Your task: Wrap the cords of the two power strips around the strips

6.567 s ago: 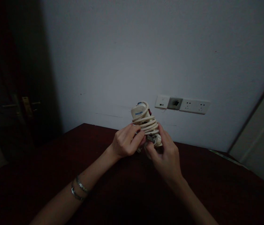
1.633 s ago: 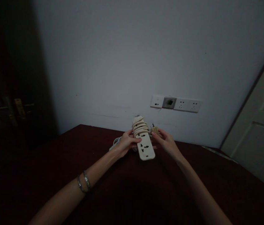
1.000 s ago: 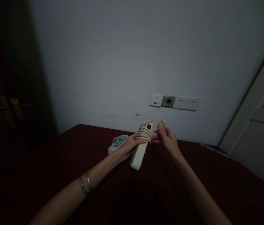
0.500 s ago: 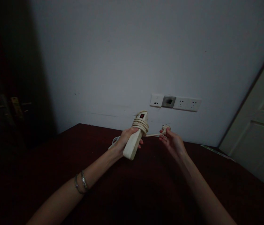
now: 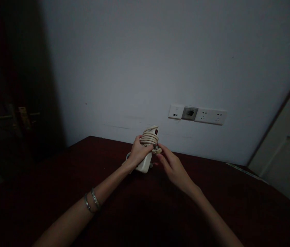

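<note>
A white power strip with a red switch near its far end is gripped by my left hand. Several turns of its cream cord are wound around the upper part of the strip. My right hand is closed on the plug at the cord's end, holding it against the strip just below the coils. Part of a pale cable shows behind my left hand; what it belongs to is hidden.
Below me is a dark red tabletop, its back edge against a pale wall. Wall sockets and a grey outlet plate sit to the right above the table. A white door stands at the right; a dark door with a brass handle plate is at the left.
My right hand has brought the plug leftward from beside the wall to the strip, and the stretched cord length is no longer visible. The strip has turned in my left hand.
</note>
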{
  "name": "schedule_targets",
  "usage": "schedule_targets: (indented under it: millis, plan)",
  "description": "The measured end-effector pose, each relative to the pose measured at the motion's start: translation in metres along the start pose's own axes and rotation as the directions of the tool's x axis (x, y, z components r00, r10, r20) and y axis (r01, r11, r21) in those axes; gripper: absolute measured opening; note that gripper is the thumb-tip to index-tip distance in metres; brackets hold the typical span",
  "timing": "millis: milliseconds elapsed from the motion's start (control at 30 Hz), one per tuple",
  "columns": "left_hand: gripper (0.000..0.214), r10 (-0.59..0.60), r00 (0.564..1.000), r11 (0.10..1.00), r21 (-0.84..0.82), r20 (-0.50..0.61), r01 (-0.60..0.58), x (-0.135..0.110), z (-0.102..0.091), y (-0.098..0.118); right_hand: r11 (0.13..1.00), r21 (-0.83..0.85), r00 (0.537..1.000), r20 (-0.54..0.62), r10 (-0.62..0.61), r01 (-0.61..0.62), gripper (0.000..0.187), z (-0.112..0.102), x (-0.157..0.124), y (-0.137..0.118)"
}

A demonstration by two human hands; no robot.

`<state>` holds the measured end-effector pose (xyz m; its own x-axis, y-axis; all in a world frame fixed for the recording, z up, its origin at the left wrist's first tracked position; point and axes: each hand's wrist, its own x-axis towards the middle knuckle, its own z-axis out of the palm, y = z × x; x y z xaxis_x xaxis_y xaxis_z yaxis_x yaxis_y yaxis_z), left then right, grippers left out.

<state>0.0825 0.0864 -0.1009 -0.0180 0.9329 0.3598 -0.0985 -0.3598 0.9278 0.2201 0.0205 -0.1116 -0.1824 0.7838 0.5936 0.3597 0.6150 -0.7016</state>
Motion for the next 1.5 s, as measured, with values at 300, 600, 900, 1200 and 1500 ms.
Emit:
schedule_targets:
  millis: [300, 600, 900, 1200, 1500]
  plan:
    - [0.049, -0.031, 0.937, 0.957, -0.26, 0.349, 0.128, -0.011, -0.007, 0.021, 0.987, -0.148, 0.986, -0.139, -0.088, 0.067, 0.037, -0.02, 0.004, 0.002]
    - [0.075, 0.119, 0.932, 0.98, -0.19, 0.342, -0.055, -0.007, -0.014, 0.026, 0.991, -0.109, 0.985, -0.145, -0.093, 0.078, 0.04, -0.02, 0.004, -0.003]
    - [0.08, 0.477, 0.859, 0.781, 0.357, 0.186, -0.511, -0.012, -0.008, 0.003, 0.958, -0.216, 0.974, -0.09, -0.21, 0.187, 0.039, -0.009, 0.002, 0.008]
    - [0.07, 0.532, 0.831, 0.791, 0.256, 0.161, -0.555, -0.02, -0.009, 0.018, 0.939, -0.274, 0.965, -0.096, -0.242, 0.208, 0.04, -0.01, 0.001, 0.003]
    - [0.061, 0.542, 0.839, 0.815, 0.212, 0.053, -0.539, -0.029, -0.001, 0.018, 0.981, -0.17, 0.961, -0.242, -0.134, 0.094, 0.041, 0.004, -0.004, -0.003]
